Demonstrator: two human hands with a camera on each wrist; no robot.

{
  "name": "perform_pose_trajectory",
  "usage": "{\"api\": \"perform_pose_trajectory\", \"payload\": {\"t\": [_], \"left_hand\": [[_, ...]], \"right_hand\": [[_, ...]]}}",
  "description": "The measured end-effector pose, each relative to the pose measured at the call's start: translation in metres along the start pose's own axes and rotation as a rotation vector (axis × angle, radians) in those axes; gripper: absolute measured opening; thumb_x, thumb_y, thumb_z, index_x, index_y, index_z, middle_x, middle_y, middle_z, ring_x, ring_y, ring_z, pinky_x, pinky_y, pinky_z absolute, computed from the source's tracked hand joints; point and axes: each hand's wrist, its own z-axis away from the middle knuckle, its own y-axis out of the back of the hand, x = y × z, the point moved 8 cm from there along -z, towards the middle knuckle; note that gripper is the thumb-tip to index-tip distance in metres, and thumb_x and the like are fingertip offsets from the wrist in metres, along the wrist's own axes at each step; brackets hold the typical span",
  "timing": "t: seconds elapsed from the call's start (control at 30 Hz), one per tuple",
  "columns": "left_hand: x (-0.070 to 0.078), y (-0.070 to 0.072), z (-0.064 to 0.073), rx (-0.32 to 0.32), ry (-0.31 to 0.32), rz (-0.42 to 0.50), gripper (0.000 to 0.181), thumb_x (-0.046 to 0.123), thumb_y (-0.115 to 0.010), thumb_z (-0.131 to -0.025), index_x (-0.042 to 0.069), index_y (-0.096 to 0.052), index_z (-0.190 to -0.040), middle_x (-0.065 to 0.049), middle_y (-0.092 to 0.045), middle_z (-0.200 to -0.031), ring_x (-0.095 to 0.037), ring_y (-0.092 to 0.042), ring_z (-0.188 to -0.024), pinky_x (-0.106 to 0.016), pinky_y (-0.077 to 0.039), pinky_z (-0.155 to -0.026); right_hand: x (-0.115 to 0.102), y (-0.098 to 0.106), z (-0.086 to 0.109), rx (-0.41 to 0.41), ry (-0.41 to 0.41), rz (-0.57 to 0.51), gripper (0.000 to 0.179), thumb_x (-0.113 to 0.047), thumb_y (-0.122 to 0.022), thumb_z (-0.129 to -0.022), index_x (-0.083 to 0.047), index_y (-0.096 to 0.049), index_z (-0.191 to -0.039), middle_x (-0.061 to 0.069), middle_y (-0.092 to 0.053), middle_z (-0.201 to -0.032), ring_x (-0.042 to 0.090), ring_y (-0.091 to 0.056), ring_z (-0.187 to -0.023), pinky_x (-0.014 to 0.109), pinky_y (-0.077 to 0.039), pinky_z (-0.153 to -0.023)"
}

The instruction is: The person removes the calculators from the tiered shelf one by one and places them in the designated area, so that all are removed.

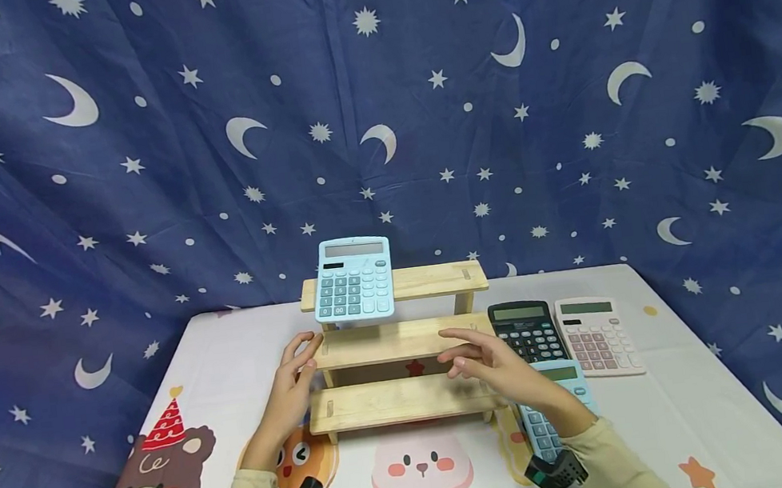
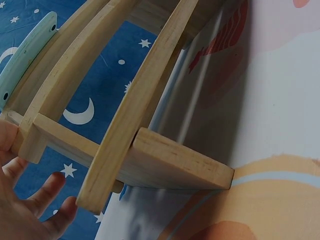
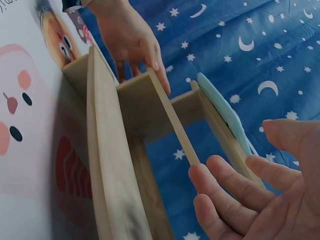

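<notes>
A three-step wooden display rack [image 1: 394,401] stands on the table. A light blue calculator [image 1: 353,279] leans upright at the left of its top step. My left hand [image 1: 290,388] touches the left end of the middle step [image 1: 381,343]; in the left wrist view its lower fingers [image 2: 47,192] are spread and loose beside the wood. My right hand [image 1: 495,365] hovers at the right part of the middle step, fingers loosely bent and holding nothing. In the right wrist view its fingertips [image 3: 200,175] lie close to that step's edge; contact is unclear.
Right of the rack lie a black calculator [image 1: 522,326], a white-and-pink calculator [image 1: 597,337] and a second light blue calculator [image 1: 544,432], partly under my right forearm. A cartoon-printed cloth [image 1: 187,428] covers the table. A blue star-patterned curtain [image 1: 376,117] hangs behind.
</notes>
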Motion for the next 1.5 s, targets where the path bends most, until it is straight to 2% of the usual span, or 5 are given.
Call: {"api": "perform_pose_trajectory", "payload": {"t": [0.33,0.63,0.97,1.13,1.5], "left_hand": [[0.001,0.000,-0.001,0.005,-0.009,0.004,0.043,0.011,-0.040,-0.109,-0.008,-0.045,-0.147,-0.024,-0.032,-0.157,-0.049,-0.027,-0.148,-0.070,-0.031,-0.111],[0.001,0.000,0.000,0.002,-0.008,0.005,0.043,0.011,-0.040,-0.109,-0.008,-0.045,-0.147,-0.023,-0.032,-0.157,-0.048,-0.027,-0.148,-0.070,-0.030,-0.112],[0.000,0.000,0.000,0.003,-0.017,-0.013,0.043,0.011,-0.040,-0.109,-0.008,-0.045,-0.147,-0.023,-0.032,-0.157,-0.048,-0.029,-0.147,-0.067,-0.035,-0.108],[0.002,0.000,-0.001,0.002,-0.014,-0.002,0.043,0.011,-0.041,-0.109,-0.008,-0.045,-0.147,-0.023,-0.033,-0.157,-0.048,-0.028,-0.148,-0.069,-0.033,-0.110],[0.002,-0.001,-0.001,-0.005,-0.006,0.019,0.043,0.010,-0.040,-0.109,-0.008,-0.044,-0.147,-0.023,-0.033,-0.157,-0.048,-0.026,-0.149,-0.071,-0.029,-0.112]], "right_hand": [[-0.008,-0.016,-0.016,-0.003,0.042,-0.019,0.051,-0.012,-0.052,-0.105,0.004,-0.038,-0.151,0.032,-0.062,-0.128,0.034,-0.072,-0.103,0.041,-0.057,-0.096],[-0.018,-0.024,-0.031,-0.007,0.010,-0.029,0.053,-0.015,-0.053,-0.105,0.000,-0.036,-0.154,0.032,-0.060,-0.132,0.012,-0.070,-0.100,0.041,-0.055,-0.098],[-0.028,-0.028,-0.053,0.030,0.040,-0.034,0.054,-0.007,-0.052,-0.104,-0.004,-0.034,-0.155,0.034,-0.060,-0.131,0.035,-0.069,-0.100,0.025,-0.058,-0.088],[-0.032,-0.032,-0.062,0.034,0.030,-0.070,0.057,-0.007,-0.053,-0.103,-0.006,-0.032,-0.157,0.036,-0.055,-0.136,0.048,-0.065,-0.106,0.033,-0.059,-0.093],[-0.034,-0.034,-0.084,0.083,0.031,-0.063,0.060,-0.007,-0.052,-0.102,-0.006,-0.029,-0.158,0.032,-0.056,-0.139,0.036,-0.069,-0.099,0.040,-0.060,-0.081]]}}
